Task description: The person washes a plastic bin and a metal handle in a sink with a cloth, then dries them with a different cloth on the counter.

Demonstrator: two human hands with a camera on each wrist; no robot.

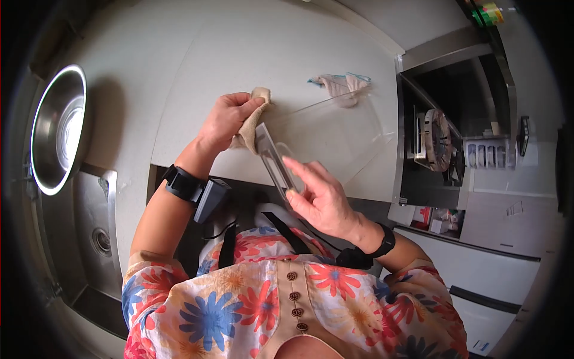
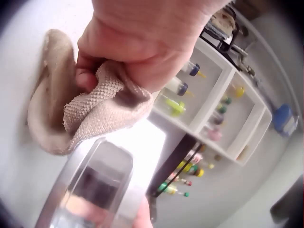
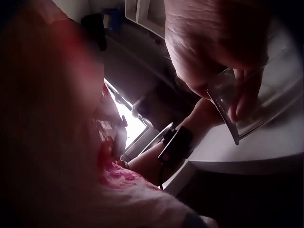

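Note:
The left hand point(image 1: 226, 122) grips a beige cloth point(image 1: 250, 127), whose folds bunch under its fingers in the left wrist view point(image 2: 107, 107). Just right of the cloth, a clear flat panel with a pale grey edge strip point(image 1: 272, 154) is held tilted above the counter's front edge. The right hand point(image 1: 323, 200) holds that panel near its lower end, thumb on one side and fingers on the other; the right wrist view shows the hand point(image 3: 218, 52) around the clear panel's corner point(image 3: 228, 102). The cloth lies beside the strip's upper end; whether they touch is unclear.
On the white counter point(image 1: 197, 78), a large clear sheet point(image 1: 335, 131) lies right of the hands, with a crumpled blue-edged cloth point(image 1: 344, 84) at its far edge. A steel bowl point(image 1: 63, 128) stands left by the sink point(image 1: 98, 239). A stove point(image 1: 448, 119) is at the right.

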